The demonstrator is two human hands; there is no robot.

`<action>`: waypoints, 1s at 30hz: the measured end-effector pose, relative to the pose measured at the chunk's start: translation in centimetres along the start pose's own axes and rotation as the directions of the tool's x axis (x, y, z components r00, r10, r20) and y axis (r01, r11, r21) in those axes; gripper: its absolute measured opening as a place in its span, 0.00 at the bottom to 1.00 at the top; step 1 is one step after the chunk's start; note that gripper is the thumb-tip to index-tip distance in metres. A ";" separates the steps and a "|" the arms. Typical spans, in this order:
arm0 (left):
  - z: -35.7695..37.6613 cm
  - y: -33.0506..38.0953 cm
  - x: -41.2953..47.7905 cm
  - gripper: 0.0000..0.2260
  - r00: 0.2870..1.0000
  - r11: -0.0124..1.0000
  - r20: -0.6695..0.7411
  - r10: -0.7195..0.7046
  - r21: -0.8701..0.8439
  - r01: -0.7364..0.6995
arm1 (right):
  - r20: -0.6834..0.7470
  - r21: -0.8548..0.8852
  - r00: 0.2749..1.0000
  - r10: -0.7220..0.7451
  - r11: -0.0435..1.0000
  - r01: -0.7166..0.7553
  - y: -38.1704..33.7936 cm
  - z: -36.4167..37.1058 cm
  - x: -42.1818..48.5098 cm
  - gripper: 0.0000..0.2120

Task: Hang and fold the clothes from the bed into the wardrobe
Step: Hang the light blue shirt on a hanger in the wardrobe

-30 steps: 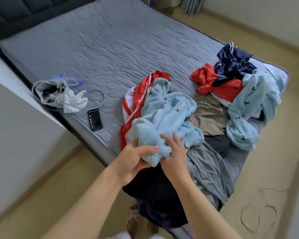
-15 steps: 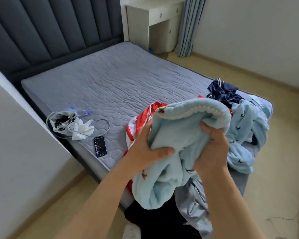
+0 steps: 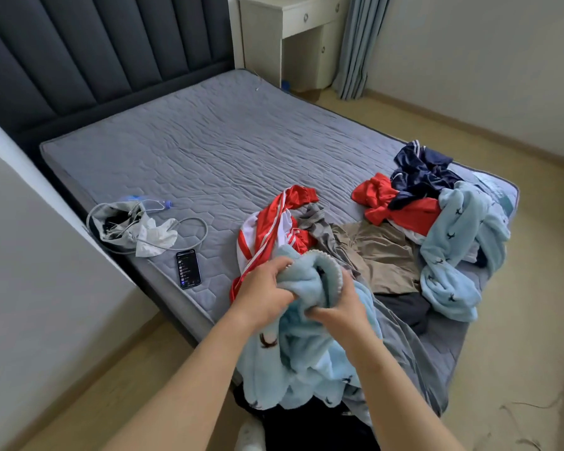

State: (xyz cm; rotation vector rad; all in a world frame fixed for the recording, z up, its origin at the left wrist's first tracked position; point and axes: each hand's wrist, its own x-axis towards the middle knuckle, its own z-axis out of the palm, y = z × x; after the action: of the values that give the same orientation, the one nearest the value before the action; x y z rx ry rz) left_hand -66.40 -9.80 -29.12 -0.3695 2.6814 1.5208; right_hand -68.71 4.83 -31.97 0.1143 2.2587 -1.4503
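Note:
Both hands grip a light blue fleece garment (image 3: 306, 356) lifted off the bed's near edge; my left hand (image 3: 264, 292) clutches its bunched top, my right hand (image 3: 341, 307) holds the ribbed hem beside it. The rest hangs down over the mattress edge. On the grey mattress (image 3: 209, 144) lie a red-and-white striped garment (image 3: 271, 219), a tan piece (image 3: 381, 255), grey fabric (image 3: 401, 336), a red garment (image 3: 398, 206), a navy garment (image 3: 420, 172) and a second light blue fleece piece (image 3: 456, 252). No wardrobe is in view.
A phone (image 3: 188, 268) lies near the bed's left edge, beside a grey pouch with white cloth and a cable (image 3: 134, 226). A dark padded headboard (image 3: 95, 53) stands behind, a white desk (image 3: 293, 37) and curtain (image 3: 358, 43) at the back. A wall (image 3: 30, 271) is on my left.
The blue fleece garment was lifted high off the pile, then lowered. Both hands have regripped it closer together at its bunched top. The view has tilted up toward the headboard.

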 end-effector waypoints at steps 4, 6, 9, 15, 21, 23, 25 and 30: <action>-1.3 0.8 0.0 0.14 0.994 0.996 -0.059 0.090 0.028 -0.088 | -0.005 0.143 1.000 -0.007 0.990 0.008 -1.6 -0.3 -0.9 0.10; -1.6 0.2 0.0 0.15 0.992 0.982 -0.080 0.099 0.166 -0.085 | -0.092 0.367 0.996 -0.003 0.930 0.037 -2.1 -0.6 -1.1 0.14; -1.1 -1.8 0.0 0.16 0.996 0.894 -0.021 -0.083 0.440 0.084 | -0.123 0.604 0.992 0.035 0.796 0.047 -2.9 -0.6 -1.8 0.08; 0.6 -5.6 0.2 0.13 0.882 0.885 -0.093 -0.461 -0.112 0.451 | -0.065 0.737 0.993 0.099 0.676 -0.019 -2.6 -1.8 -2.2 0.09; 1.1 -3.7 -1.9 0.16 0.737 0.140 0.310 -0.601 -0.867 0.479 | 0.114 0.632 0.974 0.198 0.742 -0.224 0.3 -0.5 -2.0 0.15; 0.6 -3.0 -3.1 0.19 0.756 0.059 0.323 -0.569 -0.901 0.429 | 0.186 0.596 0.964 0.192 0.757 -0.266 1.1 0.4 -2.1 0.15; 0.1 -2.7 -4.5 0.21 0.770 0.039 0.285 -0.570 -0.927 0.372 | 0.274 0.579 0.946 0.175 0.755 -0.308 1.2 1.7 -2.3 0.14; -1.8 -4.3 -8.8 0.22 0.768 -0.055 0.185 -0.614 -0.980 0.192 | 0.448 0.431 0.882 0.143 0.830 -0.354 -0.5 5.4 -4.4 0.09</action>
State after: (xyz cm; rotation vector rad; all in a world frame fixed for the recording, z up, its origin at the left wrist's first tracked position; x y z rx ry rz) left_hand -56.76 -11.83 -30.45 -1.4016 0.7197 2.8481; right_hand -63.19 0.62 -31.65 0.2474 1.4388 -1.6978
